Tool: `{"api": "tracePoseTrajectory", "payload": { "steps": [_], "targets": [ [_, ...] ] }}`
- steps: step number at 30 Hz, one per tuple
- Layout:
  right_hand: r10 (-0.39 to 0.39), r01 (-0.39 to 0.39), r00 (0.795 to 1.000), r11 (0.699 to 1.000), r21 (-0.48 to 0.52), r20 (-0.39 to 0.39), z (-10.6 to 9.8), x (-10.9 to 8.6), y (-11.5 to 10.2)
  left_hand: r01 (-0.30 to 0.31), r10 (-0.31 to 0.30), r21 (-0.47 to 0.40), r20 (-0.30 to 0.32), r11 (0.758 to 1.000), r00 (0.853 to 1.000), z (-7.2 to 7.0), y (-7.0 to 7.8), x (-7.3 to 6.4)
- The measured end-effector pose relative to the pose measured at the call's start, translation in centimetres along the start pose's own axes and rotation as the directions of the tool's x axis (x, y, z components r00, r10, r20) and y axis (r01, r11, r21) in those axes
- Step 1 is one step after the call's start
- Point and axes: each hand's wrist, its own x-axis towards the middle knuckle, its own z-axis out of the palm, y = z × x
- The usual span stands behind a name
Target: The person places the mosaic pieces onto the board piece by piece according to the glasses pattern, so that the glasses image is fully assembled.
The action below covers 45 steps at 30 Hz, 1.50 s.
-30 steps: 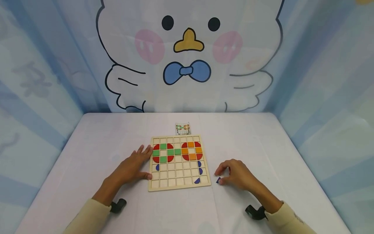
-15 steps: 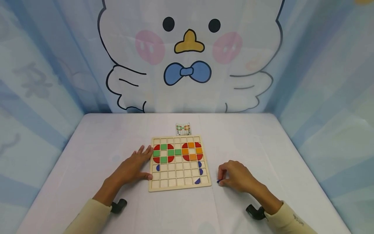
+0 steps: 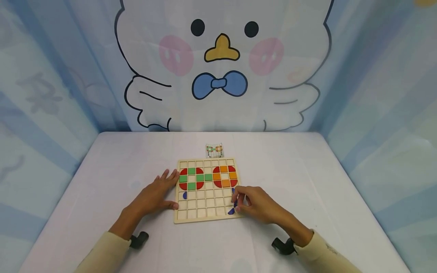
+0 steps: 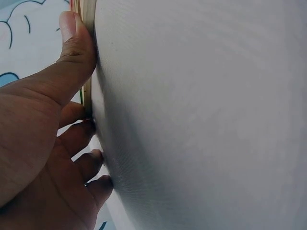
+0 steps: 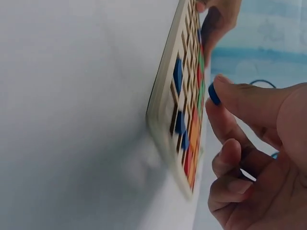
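A wooden grid board (image 3: 205, 203) lies on the table, with red, green and orange pieces in its upper rows. My left hand (image 3: 155, 195) rests against the board's left edge, fingers spread and thumb touching the rim. Over the board's lower right cells, my right hand (image 3: 259, 204) pinches a small blue piece (image 5: 214, 94) between thumb and index finger, raised off the board in the right wrist view. A blue half-round piece (image 3: 185, 195) sits in the left column. Another blue piece (image 3: 231, 211) lies near the lower right corner; those by the right edge are partly covered by my fingers.
Behind the board lies a small pattern card (image 3: 214, 150) printed with a similar coloured design. A white cloth covers the table (image 3: 136, 151). Printed curtains (image 3: 218, 110) stand at the back and both sides.
My right hand closed its fingertips on the blue piece right of the board, lifted it and carried it left over the lower right cells. My left hand has stayed in place.
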Motion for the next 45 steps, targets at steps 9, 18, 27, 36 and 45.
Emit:
{"api": "tracePoseTrajectory", "payload": {
  "steps": [9,18,27,36,45],
  "targets": [
    [-0.01,0.01,0.998,1.0,0.009,-0.066,2.5,4.2,-2.9,0.005,-0.005,-0.002,0.009,1.0,1.0,0.1,-0.1,0.2],
    [-0.038,0.044,0.997,0.995,0.086,-0.068,5.4,8.5,-5.5,0.006,-0.006,-0.005,0.016,1.0,1.0,-0.3,-0.3,0.2],
    [0.018,-0.015,0.999,0.998,0.053,-0.039,7.7,10.8,-7.1,-0.025,0.025,-0.014,0.007,1.0,1.0,-0.2,-0.3,0.2],
    [0.056,-0.056,0.997,0.998,-0.002,-0.045,8.4,11.3,-7.7,-0.043,0.043,-0.014,0.002,0.999,0.999,-0.2,-0.5,0.3],
    [0.075,-0.078,0.995,0.996,-0.032,-0.065,8.3,11.3,-7.9,-0.034,0.034,-0.015,-0.001,0.999,0.999,-0.2,-0.5,0.1]
  ]
}}
